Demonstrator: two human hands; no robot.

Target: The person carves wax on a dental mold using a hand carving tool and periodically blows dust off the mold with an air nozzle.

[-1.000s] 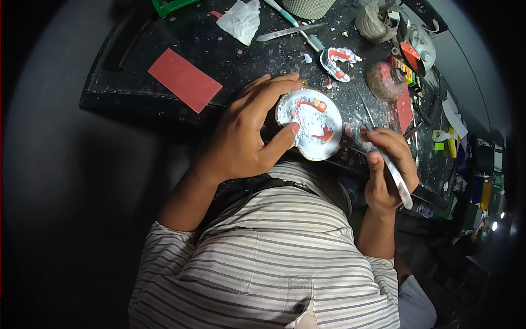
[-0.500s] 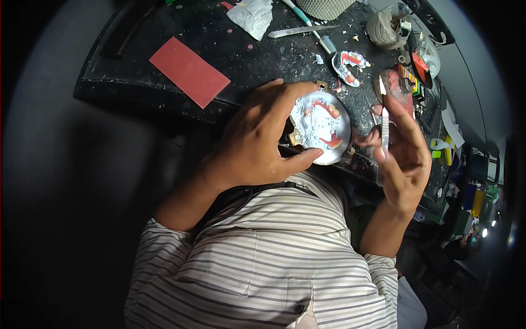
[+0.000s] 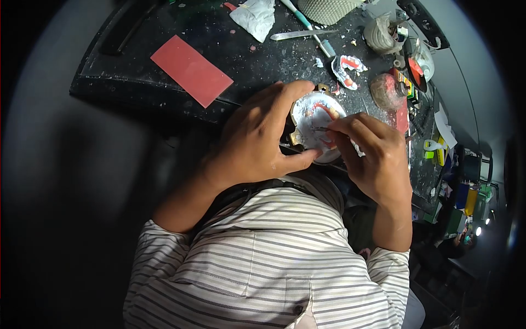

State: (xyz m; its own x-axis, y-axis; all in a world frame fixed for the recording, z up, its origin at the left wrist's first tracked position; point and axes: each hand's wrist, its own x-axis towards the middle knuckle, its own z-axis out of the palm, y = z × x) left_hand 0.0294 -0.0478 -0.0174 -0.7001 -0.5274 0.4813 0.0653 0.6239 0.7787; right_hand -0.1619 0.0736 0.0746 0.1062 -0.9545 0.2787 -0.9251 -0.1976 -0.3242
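My left hand [image 3: 257,134] curls around a dental flask half [image 3: 295,136], a round brass-edged mould filled with white plaster [image 3: 307,143]. Its thumb lies on the near rim and its fingers on the far side. Set in the plaster is a pinkish-red wax arch [image 3: 324,111] with teeth, partly covered by my right fingers. My right hand [image 3: 375,153] pinches a scalpel [image 3: 320,129], whose blade end is low over the middle of the plaster; whether it touches cannot be made out. Most of its handle is hidden in the hand.
On the black bench lie a red wax sheet [image 3: 192,71], a metal spatula [image 3: 296,35], a toothbrush [image 3: 327,48] and a white-and-red denture piece [image 3: 349,71]. A glass burner [image 3: 388,92] stands right of the flask. Crumpled white material [image 3: 255,21] sits at the back.
My right hand has moved left and turned over, from holding the scalpel upright beside the flask to bringing it down over the plaster. My left hand keeps its hold.
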